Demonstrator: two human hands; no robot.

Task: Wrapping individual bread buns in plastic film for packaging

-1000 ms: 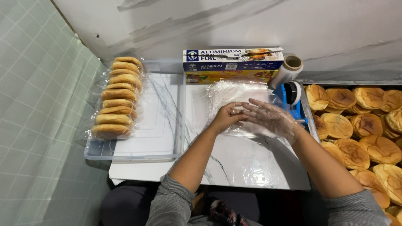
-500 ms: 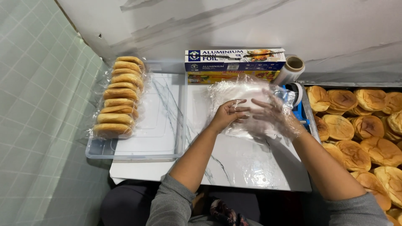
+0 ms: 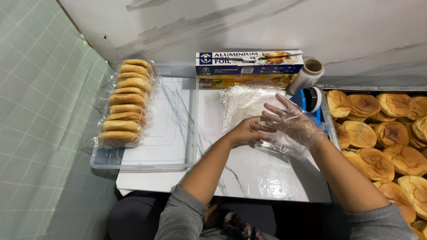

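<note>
A clear plastic glove (image 3: 297, 126) is being drawn over the spread right hand (image 3: 289, 122), its cuff pinched by the left hand (image 3: 247, 132), above the desk's (image 3: 249, 178) middle.

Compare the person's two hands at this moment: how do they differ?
The right hand wears a clear plastic glove; the left hand is bare. The right hand has its fingers spread, while the left hand's fingers are curled, pinching at the glove's edge. Both hover over the sheet of cling film on the marble-patterned table.
</note>
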